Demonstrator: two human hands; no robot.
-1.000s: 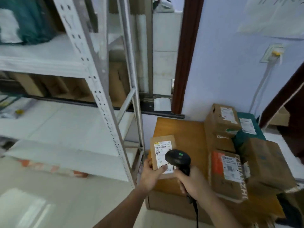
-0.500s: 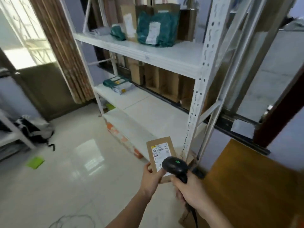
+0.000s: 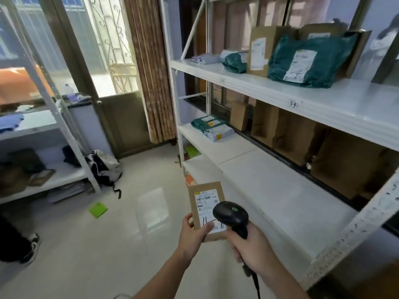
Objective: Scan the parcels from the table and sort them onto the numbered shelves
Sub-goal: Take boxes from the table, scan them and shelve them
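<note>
Parcel [image 3: 206, 209] is pinched at its lower edge by the left hand [image 3: 192, 233], label up so the shelf number can be read. Scanner [image 3: 232, 215], gripped by the right hand [image 3: 251, 248], is held at 3 o'clock of it. Shelves [image 3: 269, 190] lie at 2 o'clock.

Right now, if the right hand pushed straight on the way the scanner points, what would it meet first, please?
Probably the small brown parcel held by the left hand: the scanner in the right hand overlaps its label, though depth is unclear.

view: swings left from table to white shelves [image 3: 280, 91] at frame right | small parcel [image 3: 205, 203]: lifted off table, now mid-frame over floor
</note>
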